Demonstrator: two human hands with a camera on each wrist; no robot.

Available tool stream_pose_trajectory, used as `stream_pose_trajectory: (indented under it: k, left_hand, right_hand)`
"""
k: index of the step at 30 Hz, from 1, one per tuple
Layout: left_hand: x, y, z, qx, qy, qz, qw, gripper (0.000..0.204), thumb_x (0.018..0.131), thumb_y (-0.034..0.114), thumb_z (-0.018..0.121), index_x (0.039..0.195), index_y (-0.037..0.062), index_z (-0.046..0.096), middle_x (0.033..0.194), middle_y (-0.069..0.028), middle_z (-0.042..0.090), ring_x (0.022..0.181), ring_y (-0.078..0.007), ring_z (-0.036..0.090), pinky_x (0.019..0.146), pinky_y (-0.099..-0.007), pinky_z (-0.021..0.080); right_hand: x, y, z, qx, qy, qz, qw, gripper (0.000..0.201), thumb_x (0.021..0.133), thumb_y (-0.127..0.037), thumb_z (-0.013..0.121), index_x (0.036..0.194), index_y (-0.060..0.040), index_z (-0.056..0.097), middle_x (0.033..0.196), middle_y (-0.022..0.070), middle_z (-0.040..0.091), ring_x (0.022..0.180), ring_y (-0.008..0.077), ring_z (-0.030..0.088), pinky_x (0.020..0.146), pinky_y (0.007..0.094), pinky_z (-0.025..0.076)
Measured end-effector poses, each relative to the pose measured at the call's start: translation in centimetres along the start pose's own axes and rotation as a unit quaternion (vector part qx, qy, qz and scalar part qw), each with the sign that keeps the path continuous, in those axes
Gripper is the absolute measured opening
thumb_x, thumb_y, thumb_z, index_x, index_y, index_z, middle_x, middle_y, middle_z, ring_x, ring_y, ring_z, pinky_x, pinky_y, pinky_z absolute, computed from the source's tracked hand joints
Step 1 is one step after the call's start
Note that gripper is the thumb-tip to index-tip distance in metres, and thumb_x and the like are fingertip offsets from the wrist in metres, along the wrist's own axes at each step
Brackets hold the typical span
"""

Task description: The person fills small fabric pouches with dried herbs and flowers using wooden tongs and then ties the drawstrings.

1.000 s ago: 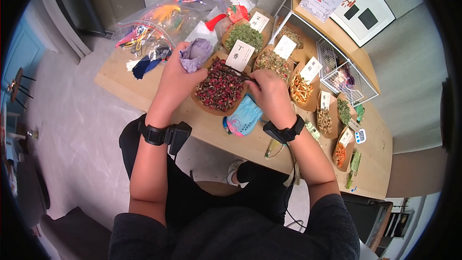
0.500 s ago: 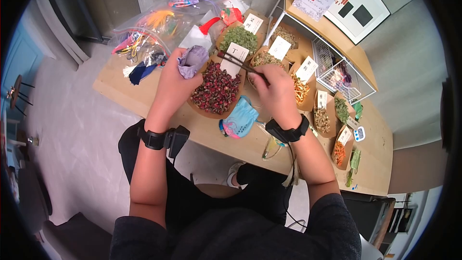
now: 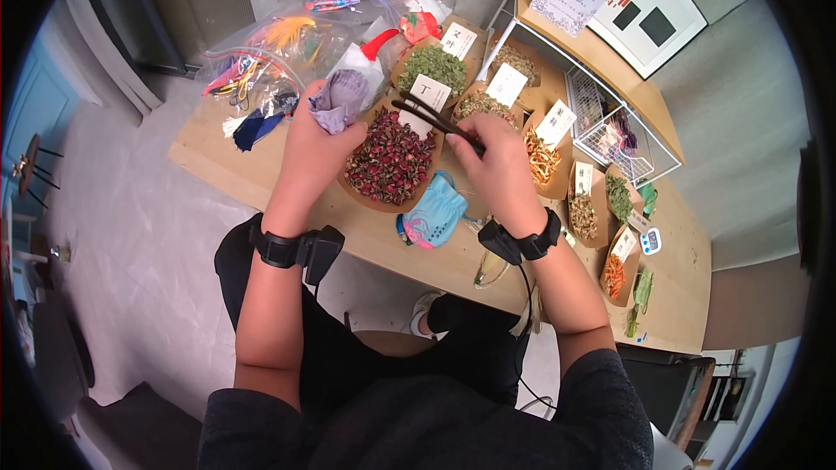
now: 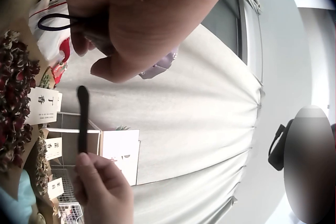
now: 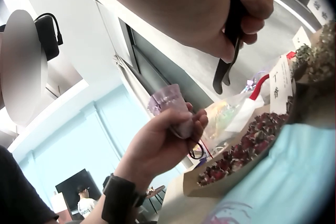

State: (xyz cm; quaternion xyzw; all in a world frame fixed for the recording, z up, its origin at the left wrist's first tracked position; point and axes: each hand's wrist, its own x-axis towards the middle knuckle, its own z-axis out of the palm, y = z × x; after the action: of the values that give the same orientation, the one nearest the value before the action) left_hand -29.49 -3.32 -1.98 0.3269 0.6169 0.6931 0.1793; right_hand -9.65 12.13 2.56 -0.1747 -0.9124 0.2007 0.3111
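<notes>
A: Left hand (image 3: pixel 318 144) status?
B: Grips the lilac pouch (image 3: pixel 338 101), left of upper centre in the head view.
A: Right hand (image 3: pixel 501 159)?
B: Holds the dark tongs (image 3: pixel 448 127), tips slightly apart, at upper centre; the dried rosebuds (image 3: pixel 392 161) lie just below.

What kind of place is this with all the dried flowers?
It's probably a craft workshop: on the table there are dried rosebuds, a blue pouch and a clear bag of colourful tassels.

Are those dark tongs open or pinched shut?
Open: the tips of the tongs stand apart in the head and right wrist views.
</notes>
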Motion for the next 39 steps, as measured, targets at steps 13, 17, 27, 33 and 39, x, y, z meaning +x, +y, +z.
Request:
stream_pose_trajectory:
  k: [13,17,27,33,39]
  left_hand:
    - [-0.2,0.3,-0.4,-0.012,-0.006,-0.008,1.0,0.05,0.082,0.004,0.074,0.128,0.0015,0.054,0.104,-0.003,0.064,0.093,-0.011,0.06,0.083,-0.0286,0.051]
    - [-0.1,-0.1,-0.5,0.041,-0.007,0.018,0.999,0.051,0.084,0.006,0.074,0.131,0.0043,0.055,0.105,-0.0035,0.066,0.097,-0.0119,0.063,0.085,-0.0296,0.052]
    - [-0.3,-0.7,0.6,0.117,-0.023,0.07,0.99,0.051,0.082,0.004,0.075,0.129,0.0042,0.054,0.105,-0.0041,0.065,0.094,-0.0123,0.061,0.085,-0.0285,0.051]
    - [-0.4,0.1,0.0,0.094,-0.008,0.018,0.995,0.055,0.083,0.004,0.075,0.133,0.0019,0.053,0.108,-0.0033,0.066,0.097,-0.0112,0.062,0.087,-0.0285,0.052]
    - [-0.3,0.2,-0.4,0.088,-0.016,0.025,0.996,0.053,0.084,0.005,0.075,0.132,0.0024,0.054,0.107,-0.0019,0.065,0.096,-0.0101,0.061,0.086,-0.028,0.051]
  right_hand:
    - [-0.6,2.9,2.8,-0.007,-0.036,-0.024,0.999,0.014,0.087,-0.005,0.072,0.096,0.0043,0.066,0.091,0.023,0.066,0.084,0.0435,0.065,0.076,0.048,0.053]
    - [-0.3,2.1,1.8,-0.014,0.004,-0.02,1.0,0.013,0.088,-0.005,0.073,0.096,0.0033,0.067,0.091,0.0213,0.066,0.082,0.0414,0.065,0.074,0.0463,0.053]
    - [-0.3,-2.7,-1.3,0.069,0.054,-0.015,0.996,0.015,0.088,-0.007,0.076,0.098,0.0014,0.069,0.085,0.0152,0.064,0.074,0.0299,0.064,0.069,0.0391,0.052]
    - [0.5,0.1,-2.6,-0.042,-0.058,0.082,0.994,0.013,0.087,-0.006,0.072,0.09,0.005,0.066,0.086,0.0231,0.066,0.081,0.0425,0.066,0.074,0.0474,0.053]
    - [0.2,0.9,-2.7,-0.093,-0.115,0.097,0.984,0.014,0.085,-0.006,0.072,0.088,0.0059,0.067,0.087,0.0264,0.067,0.086,0.0446,0.067,0.078,0.0499,0.054]
